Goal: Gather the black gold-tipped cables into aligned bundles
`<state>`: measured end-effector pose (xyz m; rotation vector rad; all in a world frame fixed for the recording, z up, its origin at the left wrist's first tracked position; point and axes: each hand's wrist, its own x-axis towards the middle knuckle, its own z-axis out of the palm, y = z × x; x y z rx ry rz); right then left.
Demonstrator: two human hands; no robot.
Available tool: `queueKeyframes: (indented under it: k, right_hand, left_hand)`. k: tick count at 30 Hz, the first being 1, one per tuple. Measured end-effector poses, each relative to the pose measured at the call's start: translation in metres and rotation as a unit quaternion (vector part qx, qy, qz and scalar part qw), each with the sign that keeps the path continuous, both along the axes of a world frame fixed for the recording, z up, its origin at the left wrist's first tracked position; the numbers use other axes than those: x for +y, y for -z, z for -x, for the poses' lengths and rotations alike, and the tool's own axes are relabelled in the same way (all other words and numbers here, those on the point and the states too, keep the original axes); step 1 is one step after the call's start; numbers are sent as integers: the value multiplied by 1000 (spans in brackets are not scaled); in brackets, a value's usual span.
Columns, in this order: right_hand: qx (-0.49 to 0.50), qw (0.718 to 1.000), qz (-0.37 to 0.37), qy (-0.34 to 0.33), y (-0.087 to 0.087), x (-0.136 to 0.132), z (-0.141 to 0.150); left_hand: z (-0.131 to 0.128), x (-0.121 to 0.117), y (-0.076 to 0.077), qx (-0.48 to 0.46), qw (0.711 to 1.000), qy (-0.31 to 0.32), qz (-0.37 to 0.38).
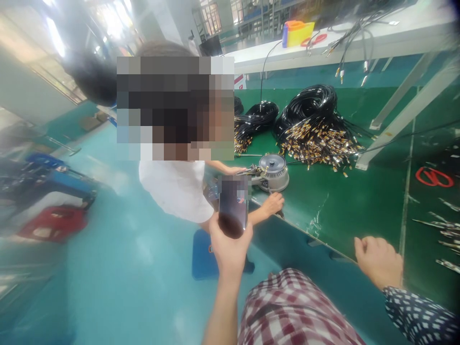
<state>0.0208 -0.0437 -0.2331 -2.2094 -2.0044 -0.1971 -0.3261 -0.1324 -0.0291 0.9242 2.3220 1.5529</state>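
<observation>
My left hand point(230, 249) is wrapped round a smartphone point(233, 213) and holds it upright, with its dark reflective screen towards me. Behind the phone, a co-worker's two hands are at a grey round bench machine point(273, 168) with a flat top. On the near edge of the green bench point(332, 201) rests my right hand point(379, 261), its fingers curled in and nothing visible in them. A dark patterned sleeve covers that wrist. Between my arms is red and white checked cloth point(294, 306).
Coiled black cables point(309, 103) with brass-coloured ends lie on the bench beside a second bundle point(260, 115). A white shelf point(417, 28) carries loose cables and a yellow box point(301, 34). Red rings point(434, 177) lie right. The co-worker in a white shirt point(172, 191) sits ahead, above a blue stool point(204, 254).
</observation>
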Motion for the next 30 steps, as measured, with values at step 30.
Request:
queueKeyframes:
  k: [30]
  right_hand:
    - [-42,999,-22,-11,3,-1,-1]
  left_hand:
    - [-1,-2,2,20,1000,3,-4]
